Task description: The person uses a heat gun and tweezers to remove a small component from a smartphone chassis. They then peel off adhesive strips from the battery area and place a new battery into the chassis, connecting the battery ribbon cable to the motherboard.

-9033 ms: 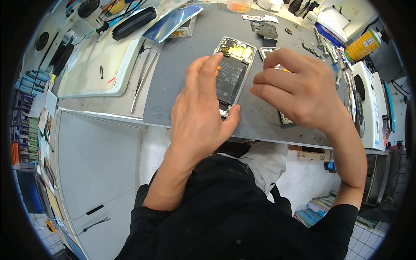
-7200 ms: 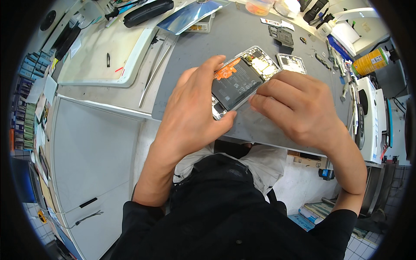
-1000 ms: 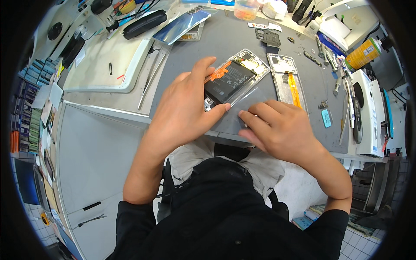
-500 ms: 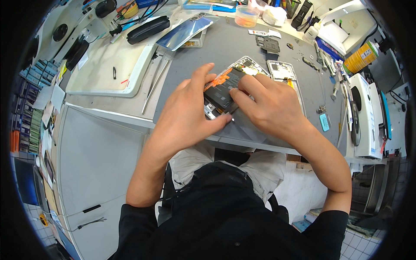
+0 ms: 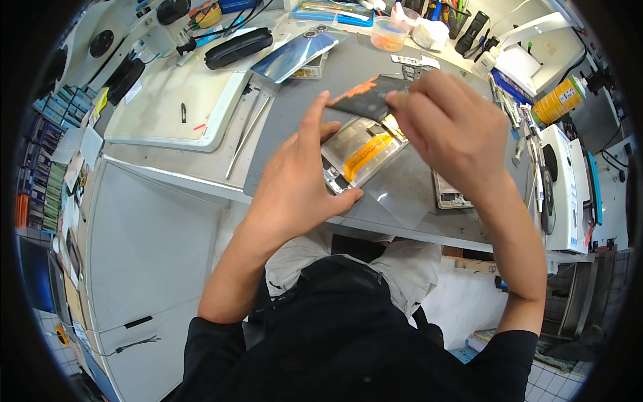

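My left hand [image 5: 288,181] grips an opened phone body [image 5: 355,167] by its sides, its bay showing a yellow-orange flex cable [image 5: 365,154]. My right hand [image 5: 455,134] holds a black battery [image 5: 365,100] between pinched fingers, raised over the body's far part, an orange tab along its upper edge. A transparent film [image 5: 402,208] lies beside the body near the mat's front edge. A second phone part [image 5: 450,197] rests at the right, mostly hidden under my right hand and wrist.
A grey mat [image 5: 288,107] carries a glossy blue back panel [image 5: 295,53]. At left are a white tray [image 5: 161,114] and long tweezers [image 5: 244,141]. Tools [image 5: 529,134], a yellow spray can [image 5: 556,100] and a white machine [image 5: 562,187] line the right side.
The battery has come up out of the phone body and moved toward the back, uncovering the flex cable beneath. My right hand has moved up and to the right with it.
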Available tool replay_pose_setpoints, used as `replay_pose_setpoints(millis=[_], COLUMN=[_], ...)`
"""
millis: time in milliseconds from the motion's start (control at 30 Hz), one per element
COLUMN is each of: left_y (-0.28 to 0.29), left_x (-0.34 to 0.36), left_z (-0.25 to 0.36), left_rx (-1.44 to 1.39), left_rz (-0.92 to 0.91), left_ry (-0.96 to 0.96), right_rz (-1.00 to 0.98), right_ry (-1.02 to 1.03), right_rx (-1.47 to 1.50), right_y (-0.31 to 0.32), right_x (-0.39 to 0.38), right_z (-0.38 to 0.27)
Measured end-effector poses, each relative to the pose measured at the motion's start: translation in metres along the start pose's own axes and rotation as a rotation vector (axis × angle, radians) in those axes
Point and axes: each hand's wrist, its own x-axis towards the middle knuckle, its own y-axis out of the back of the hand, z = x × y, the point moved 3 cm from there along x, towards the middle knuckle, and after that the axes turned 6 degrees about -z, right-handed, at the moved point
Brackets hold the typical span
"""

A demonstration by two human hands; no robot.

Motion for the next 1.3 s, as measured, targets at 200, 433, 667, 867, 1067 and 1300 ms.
replay_pose_setpoints(millis=[200, 433, 667, 867, 1067, 1300], left_y=[-0.003, -0.004, -0.005, -0.01, -0.011, -0.01], left_x=[-0.005, -0.007, -0.006, -0.009, -0.006, -0.006], left_z=[-0.004, -0.006, -0.002, -0.006, -0.002, -0.002], left_rx=[-0.021, 0.014, 0.033, 0.051, 0.052, 0.053], left_rz=[0.051, 0.063, 0.07, 0.127, 0.134, 0.134], left_ry=[-0.075, -0.109, -0.133, -0.139, -0.153, -0.165], right_rz=[0.045, -0.03, -0.283, -0.477, -0.541, -0.419], right_ry=[0.133, 0.191, 0.137, 0.133, 0.095, 0.095], right_rx=[-0.12, -0.13, 0.053, 0.415, 0.276, 0.006], right_y=[-0.055, -0.102, -0.075, 0.013, 0.014, 0.014], right_x=[0.018, 0.024, 0.013, -0.012, -0.036, -0.036], right_z=[0.025, 0.031, 0.032, -0.039, -0.062, -0.059])
